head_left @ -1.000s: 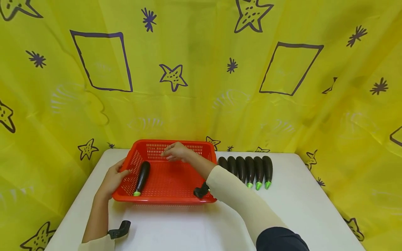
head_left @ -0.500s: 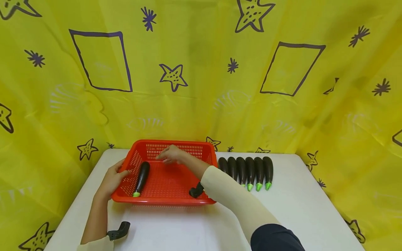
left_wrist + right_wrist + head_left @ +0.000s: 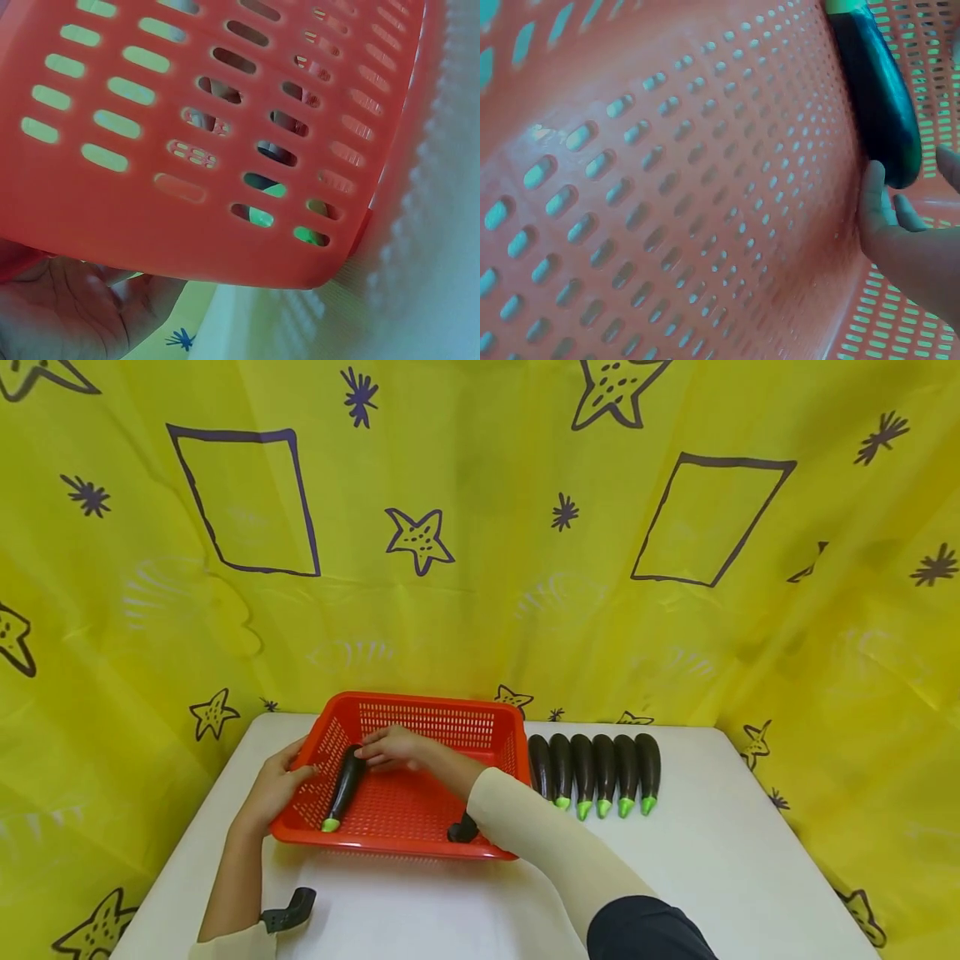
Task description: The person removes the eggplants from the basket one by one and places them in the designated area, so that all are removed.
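A red perforated plastic basket (image 3: 390, 846) stands on the white table, with one dark eggplant (image 3: 343, 793) lying along its left side, green stem end toward the front. My left hand (image 3: 270, 789) grips the basket's left rim, thumb over the edge and fingers outside; the left wrist view shows part of that hand (image 3: 75, 315) below the basket wall. Inside the basket, my right hand (image 3: 396, 747) is at the eggplant's rounded far end. In the right wrist view its fingertips are right at that end, and the thumb stands apart from the eggplant (image 3: 885, 97).
To the right of the basket, several more eggplants (image 3: 604, 768) lie side by side on the table (image 3: 735, 860), stems toward the front. A yellow patterned curtain (image 3: 480, 627) hangs behind the table and along both sides. Each wrist wears a black camera mount (image 3: 291, 910).
My right hand has moved left and down inside the basket, from above its back part to the eggplant's far end. The left hand stays on the rim.
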A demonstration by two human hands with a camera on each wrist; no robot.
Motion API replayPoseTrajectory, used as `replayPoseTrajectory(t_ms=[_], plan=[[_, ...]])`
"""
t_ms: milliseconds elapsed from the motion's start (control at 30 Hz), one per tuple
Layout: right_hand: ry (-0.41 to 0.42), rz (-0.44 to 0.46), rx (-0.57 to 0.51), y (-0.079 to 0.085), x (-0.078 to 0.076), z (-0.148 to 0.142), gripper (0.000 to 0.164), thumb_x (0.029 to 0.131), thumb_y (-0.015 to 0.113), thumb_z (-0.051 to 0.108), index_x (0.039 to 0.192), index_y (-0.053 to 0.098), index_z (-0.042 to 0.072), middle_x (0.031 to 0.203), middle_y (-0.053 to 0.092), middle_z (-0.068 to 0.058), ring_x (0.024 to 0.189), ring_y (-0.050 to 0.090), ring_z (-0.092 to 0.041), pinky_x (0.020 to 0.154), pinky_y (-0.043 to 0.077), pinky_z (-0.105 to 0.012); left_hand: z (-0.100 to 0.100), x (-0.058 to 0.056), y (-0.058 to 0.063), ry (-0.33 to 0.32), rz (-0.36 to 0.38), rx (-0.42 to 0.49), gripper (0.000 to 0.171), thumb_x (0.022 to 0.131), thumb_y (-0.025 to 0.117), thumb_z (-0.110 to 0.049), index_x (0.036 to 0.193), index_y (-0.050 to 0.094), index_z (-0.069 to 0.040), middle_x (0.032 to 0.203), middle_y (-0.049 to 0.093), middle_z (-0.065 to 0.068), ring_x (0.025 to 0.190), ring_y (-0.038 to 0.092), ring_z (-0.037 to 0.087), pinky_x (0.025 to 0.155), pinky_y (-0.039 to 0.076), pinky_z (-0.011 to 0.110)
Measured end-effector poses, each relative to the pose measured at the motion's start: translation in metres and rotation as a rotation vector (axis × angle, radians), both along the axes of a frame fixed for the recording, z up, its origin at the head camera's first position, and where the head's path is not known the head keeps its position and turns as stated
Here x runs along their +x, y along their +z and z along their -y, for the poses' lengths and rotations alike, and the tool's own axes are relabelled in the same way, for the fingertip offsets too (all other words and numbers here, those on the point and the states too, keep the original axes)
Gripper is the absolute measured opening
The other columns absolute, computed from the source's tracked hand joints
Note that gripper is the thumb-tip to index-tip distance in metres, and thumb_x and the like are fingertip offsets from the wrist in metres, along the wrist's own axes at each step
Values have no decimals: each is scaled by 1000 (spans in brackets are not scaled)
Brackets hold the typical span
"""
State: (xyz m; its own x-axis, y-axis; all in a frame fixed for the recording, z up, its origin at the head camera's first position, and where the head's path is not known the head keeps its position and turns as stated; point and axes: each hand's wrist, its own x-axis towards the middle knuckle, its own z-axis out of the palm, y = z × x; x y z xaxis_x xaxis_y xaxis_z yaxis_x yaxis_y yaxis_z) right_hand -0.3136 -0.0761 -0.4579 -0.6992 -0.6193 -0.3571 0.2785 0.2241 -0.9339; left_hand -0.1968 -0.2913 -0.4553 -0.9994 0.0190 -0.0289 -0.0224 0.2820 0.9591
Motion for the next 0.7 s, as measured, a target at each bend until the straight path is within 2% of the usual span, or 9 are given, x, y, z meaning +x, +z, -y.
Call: replayPoseTrajectory(t_ms=[100,267,367,467,700], plan=[[23,1,4,-1,-1,2,48,101,69,6,146,55,-6,133,66,-19,128,61,-36,103,54,-45,0,-1,0,6,2,-5,65,103,51,-3,162,26,6,139,51,38,99,68,29,75,64,38],[67,-18,17,-5,-3,3,51,99,71,4,147,54,-5,118,70,-13,115,67,-28,101,56,-41,-1,0,1,9,12,-12,65,103,51,-3,162,26,6,140,50,38,101,68,30,77,64,39],[49,0,-2,-7,-2,5,48,98,71,1,142,54,-5,109,70,-12,104,69,-25,99,57,-42,-1,1,1,9,17,-10,65,103,51,-3,162,26,6,141,49,39,102,68,32,78,64,40],[6,33,-35,-7,-1,7,43,96,72,-2,136,53,-5,105,69,-14,98,71,-29,97,58,-45,-1,1,1,12,15,-12,65,103,51,-3,162,26,6,141,50,39,104,68,34,78,64,41],[-27,52,-41,-1,-1,6,41,94,73,-6,129,53,-5,104,69,-19,100,73,-36,90,61,-46,0,-1,2,10,9,-5,65,103,52,-2,162,27,6,141,50,38,103,68,32,77,64,41]])
